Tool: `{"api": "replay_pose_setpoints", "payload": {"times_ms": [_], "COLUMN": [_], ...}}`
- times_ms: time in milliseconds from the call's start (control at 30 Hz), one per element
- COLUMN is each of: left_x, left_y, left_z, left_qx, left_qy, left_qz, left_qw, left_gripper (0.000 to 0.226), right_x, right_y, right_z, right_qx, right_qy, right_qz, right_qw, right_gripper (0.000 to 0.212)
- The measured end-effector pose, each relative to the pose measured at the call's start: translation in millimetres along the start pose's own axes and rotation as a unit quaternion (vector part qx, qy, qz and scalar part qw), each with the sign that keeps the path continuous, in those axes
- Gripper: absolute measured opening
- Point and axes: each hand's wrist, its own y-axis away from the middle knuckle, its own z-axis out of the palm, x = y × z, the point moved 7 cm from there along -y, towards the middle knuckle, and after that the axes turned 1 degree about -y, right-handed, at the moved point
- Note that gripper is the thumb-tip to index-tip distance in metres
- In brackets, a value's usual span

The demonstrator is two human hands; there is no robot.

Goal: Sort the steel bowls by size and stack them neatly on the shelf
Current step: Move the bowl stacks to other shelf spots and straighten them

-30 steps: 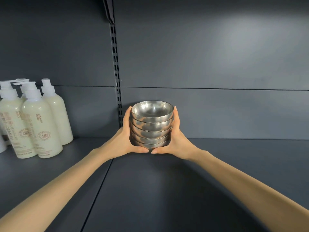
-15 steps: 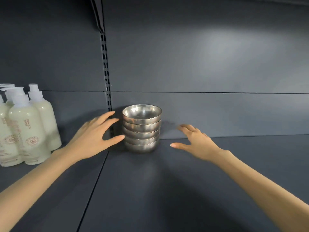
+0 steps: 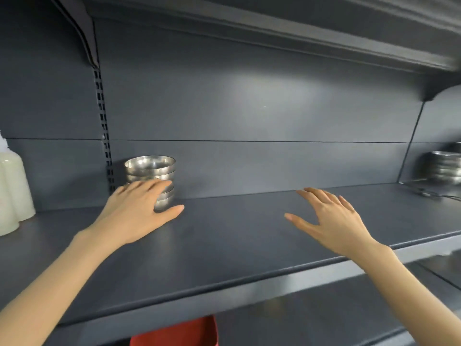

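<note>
A stack of several small steel bowls [image 3: 150, 168] stands on the dark grey shelf [image 3: 237, 233], at the back left beside the slotted upright. My left hand [image 3: 136, 213] hovers in front of the stack with straight, spread fingers and covers its lower bowls; it holds nothing. Well to the right, my right hand [image 3: 329, 221] floats palm down over the bare shelf, fingers spread and empty. A second stack of steel bowls [image 3: 446, 168] stands at the far right of the shelf, cut off by the frame edge.
Pale green pump bottles [image 3: 12, 193] stand at the far left of the shelf. An upper shelf [image 3: 299, 33] overhangs the space. Something red [image 3: 174, 332] shows below the shelf's front edge. A dark cable-like thing [image 3: 429, 193] lies near the right-hand stack.
Both hands let go of the small bowl stack, which now stands on the shelf. They have pulled back and opened, and the view has swung right, revealing the second stack.
</note>
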Motion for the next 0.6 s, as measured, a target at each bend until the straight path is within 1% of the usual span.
{"api": "replay_pose_setpoints", "payload": {"times_ms": [67,167,333,433,500,533,600], "left_x": [34.5,88.3,180.6,235.8,273.7,292.4,329.7], "left_y": [8.7,17.6,28.0,31.7,34.5,36.3,40.5], "left_z": [0.1,4.1,10.7,8.8,7.2,6.6,4.2], "left_qx": [-0.009,-0.030,-0.041,-0.039,-0.033,-0.032,-0.029], "left_qy": [0.021,0.038,0.071,0.086,0.097,0.103,0.110], "left_qz": [0.021,0.062,0.134,0.179,0.210,0.225,0.254], "left_qw": [1.000,0.997,0.988,0.979,0.972,0.968,0.960], "left_gripper": [0.071,0.070,0.076,0.083,0.081,0.084,0.098], "right_x": [28.4,70.2,131.6,167.1,191.1,203.0,226.8], "right_y": [28.9,73.4,146.0,188.3,216.0,229.4,252.9], "right_z": [-11.0,-25.9,-46.7,-63.0,-74.1,-79.8,-90.4], "right_qx": [-0.002,-0.017,-0.049,-0.049,-0.047,-0.044,-0.038], "right_qy": [0.005,-0.001,0.030,0.055,0.071,0.077,0.090], "right_qz": [0.032,0.088,0.157,0.203,0.237,0.255,0.284], "right_qw": [0.999,0.996,0.986,0.976,0.968,0.963,0.954], "right_gripper": [0.077,0.077,0.082,0.092,0.092,0.090,0.089]}}
